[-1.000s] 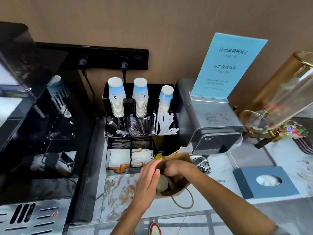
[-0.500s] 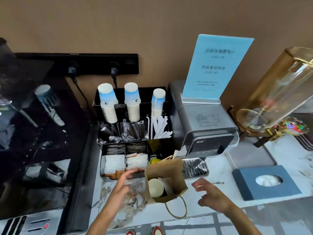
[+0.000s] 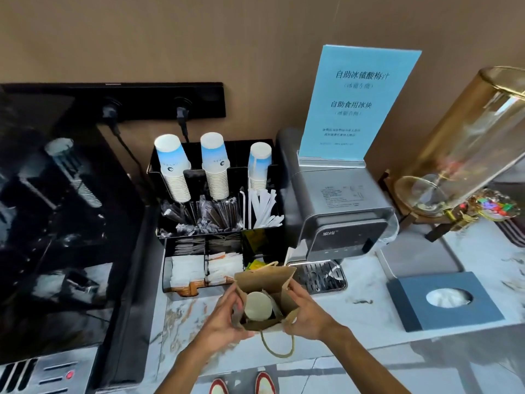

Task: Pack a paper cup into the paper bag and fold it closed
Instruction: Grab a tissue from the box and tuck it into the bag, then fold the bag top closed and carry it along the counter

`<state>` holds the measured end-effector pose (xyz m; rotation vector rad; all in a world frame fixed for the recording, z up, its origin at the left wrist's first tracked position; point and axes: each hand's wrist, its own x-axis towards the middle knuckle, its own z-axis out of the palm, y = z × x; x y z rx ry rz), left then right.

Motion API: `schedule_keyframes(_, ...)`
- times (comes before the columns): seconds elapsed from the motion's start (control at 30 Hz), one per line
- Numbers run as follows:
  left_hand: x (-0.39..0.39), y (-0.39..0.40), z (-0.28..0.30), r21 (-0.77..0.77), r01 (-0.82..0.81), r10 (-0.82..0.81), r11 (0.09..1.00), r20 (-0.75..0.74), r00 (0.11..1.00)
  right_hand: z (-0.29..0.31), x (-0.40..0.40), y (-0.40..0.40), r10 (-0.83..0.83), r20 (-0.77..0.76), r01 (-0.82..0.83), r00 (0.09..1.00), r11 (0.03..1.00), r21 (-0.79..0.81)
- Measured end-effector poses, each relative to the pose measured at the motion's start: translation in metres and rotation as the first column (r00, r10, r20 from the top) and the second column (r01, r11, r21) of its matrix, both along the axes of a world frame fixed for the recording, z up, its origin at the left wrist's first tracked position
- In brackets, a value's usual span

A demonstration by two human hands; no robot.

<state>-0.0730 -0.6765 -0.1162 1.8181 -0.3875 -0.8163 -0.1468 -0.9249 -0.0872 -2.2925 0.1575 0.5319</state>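
Paper bag [image 3: 265, 282]: stands upright on the marble table [image 3: 366, 305], just in front of the black organiser [image 3: 216, 220] and beside the grey machine's drip tray [image 3: 321, 277]; its mouth is open and unfolded.
Paper cup [image 3: 258, 309]: already inside the bag, its round end facing up toward the camera; I cannot tell whether that is the rim or the base.
Left hand [image 3: 224, 322]: fingers curled loosely against the bag's left wall, thumb near the front edge, cradling the bag.
Right hand [image 3: 305, 314]: the same on the right wall, fingers resting on the side fold, holding only the bag.
Handle [image 3: 279, 346]: a thin cord loop hangs off the front, limp on the table edge.
How it handles: both bag and cup look very light; the paper is stiff enough to hold a crease but will crumple under a hard squeeze, and the cup would likely dent.
Where to hold: probably the top edges of the front and back walls, above the cup, pressing the side folds inward before folding down.
Stage: packing looks done; closing is not yet begun.
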Motion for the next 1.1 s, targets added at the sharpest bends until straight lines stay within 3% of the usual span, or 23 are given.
schedule_keyframes(0.2,-0.005,-0.004,0.0,-0.123,-0.081,0.08,0.989,-0.015,0.997,0.007,-0.004,0.011,0.06,0.129,-0.047,0.99,0.993,-0.106)
schedule_keyframes(0.27,-0.004,0.001,0.0,-0.092,-0.096,0.098,0.991,0.017,0.995,0.006,-0.004,0.011,0.043,0.152,-0.027,0.987,0.994,-0.105)
schedule_keyframes(0.37,-0.003,0.009,0.001,-0.053,-0.08,0.083,0.995,0.07,0.994,0.008,-0.004,0.015,-0.115,0.177,0.116,0.978,0.993,0.003)
schedule_keyframes(0.43,-0.002,0.009,0.009,-0.069,-0.116,0.118,0.991,0.028,0.993,0.011,-0.004,0.018,-0.245,0.158,0.229,0.957,0.967,0.114)
schedule_keyframes(0.53,-0.002,0.007,0.023,-0.11,-0.267,0.255,0.957,-0.117,0.96,0.017,-0.006,0.027,-0.426,0.101,0.381,0.899,0.875,0.298)
schedule_keyframes(0.63,0.0,0.006,0.03,-0.151,-0.367,0.346,0.918,-0.152,0.926,0.018,-0.006,0.034,-0.52,0.062,0.44,0.852,0.774,0.455)
schedule_keyframes(0.77,0.002,0.006,0.039,-0.213,-0.346,0.328,0.914,-0.115,0.938,0.022,-0.006,0.034,-0.547,0.121,0.384,0.829,0.712,0.588)
schedule_keyframes(0.9,0.005,0.004,0.039,-0.245,-0.316,0.298,0.917,-0.109,0.948,0.015,-0.008,0.031,-0.528,0.114,0.374,0.841,0.722,0.582)
schedule_keyframes(1.03,0.008,0.004,0.036,-0.175,-0.286,0.27,0.942,-0.114,0.956,0.014,-0.007,0.028,-0.52,0.102,0.37,0.848,0.719,0.589)
schedule_keyframes(1.1,0.009,0.006,0.034,-0.123,-0.233,0.229,0.965,-0.045,0.972,0.015,-0.006,0.025,-0.487,0.087,0.35,0.869,0.729,0.588)
